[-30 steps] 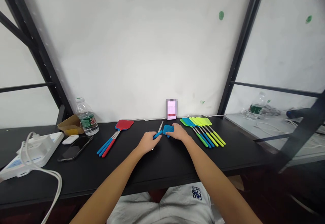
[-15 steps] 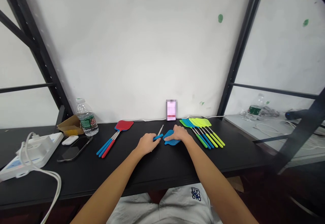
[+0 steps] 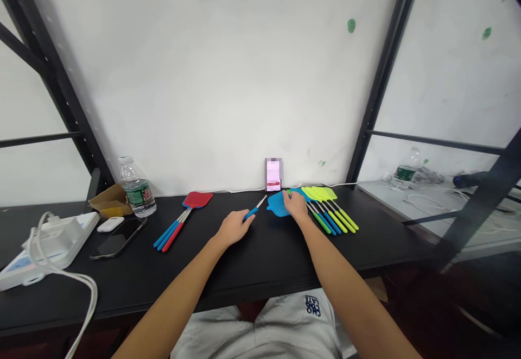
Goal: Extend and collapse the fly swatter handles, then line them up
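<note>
Left hand (image 3: 236,227) closed round a blue handle (image 3: 253,213), rod (image 3: 262,202) pointing wallward; right hand (image 3: 296,205) grips a blue head (image 3: 277,205) near the table's (image 3: 252,266) far edge, beside the swatters (image 3: 334,215). Open table runs from both hands to the near edge. Bottle's (image 3: 129,173) green label (image 3: 139,194) unreadable; shorts (image 3: 268,332) bear dark lettering (image 3: 312,305)

You get soft light on the white wall (image 3: 211,76), brightest mid-frame; wide-angle distortion splays the black metal posts (image 3: 385,71); your lower-right corner is dim and smeary; the phone screen (image 3: 273,173) is pixelated.
</note>
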A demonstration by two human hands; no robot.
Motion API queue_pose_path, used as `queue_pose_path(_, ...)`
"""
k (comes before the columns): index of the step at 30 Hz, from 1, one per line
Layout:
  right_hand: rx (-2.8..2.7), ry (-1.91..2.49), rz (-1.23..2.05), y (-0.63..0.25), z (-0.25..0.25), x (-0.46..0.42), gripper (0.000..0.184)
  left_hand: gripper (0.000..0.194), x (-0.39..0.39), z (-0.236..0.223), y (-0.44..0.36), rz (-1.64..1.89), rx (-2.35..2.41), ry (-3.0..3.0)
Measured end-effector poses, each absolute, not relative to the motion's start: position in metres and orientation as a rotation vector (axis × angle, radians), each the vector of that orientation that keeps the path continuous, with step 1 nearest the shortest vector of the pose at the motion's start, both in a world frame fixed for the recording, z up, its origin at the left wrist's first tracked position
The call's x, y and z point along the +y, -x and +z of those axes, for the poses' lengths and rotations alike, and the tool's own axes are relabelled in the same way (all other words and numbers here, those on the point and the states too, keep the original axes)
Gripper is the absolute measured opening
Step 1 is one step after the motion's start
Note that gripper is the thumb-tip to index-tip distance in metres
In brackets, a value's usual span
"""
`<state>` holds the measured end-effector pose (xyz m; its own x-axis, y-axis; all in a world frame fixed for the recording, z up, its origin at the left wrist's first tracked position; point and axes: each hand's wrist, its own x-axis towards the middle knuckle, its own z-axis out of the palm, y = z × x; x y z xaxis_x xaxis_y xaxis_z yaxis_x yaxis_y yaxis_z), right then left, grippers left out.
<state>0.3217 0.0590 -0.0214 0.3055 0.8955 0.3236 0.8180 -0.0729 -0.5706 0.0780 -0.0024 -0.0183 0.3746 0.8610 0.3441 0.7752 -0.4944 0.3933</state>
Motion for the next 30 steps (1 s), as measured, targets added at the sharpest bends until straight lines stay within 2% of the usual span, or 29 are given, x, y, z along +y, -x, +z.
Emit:
queue_pose_path(8, -1.353, 1.930, 0.067, -0.343, -0.020, 0.064, 0.050, 0.038, -0.008, -0.014, -0.078, 0.730, 1.431, -2.462)
queue_pose_path(30, -1.501, 1.802, -0.024, -0.342, -0.024, 0.065, 0.046, 0.036, -0.011, -0.010, -0.075, 0.708, 1.335, -2.464)
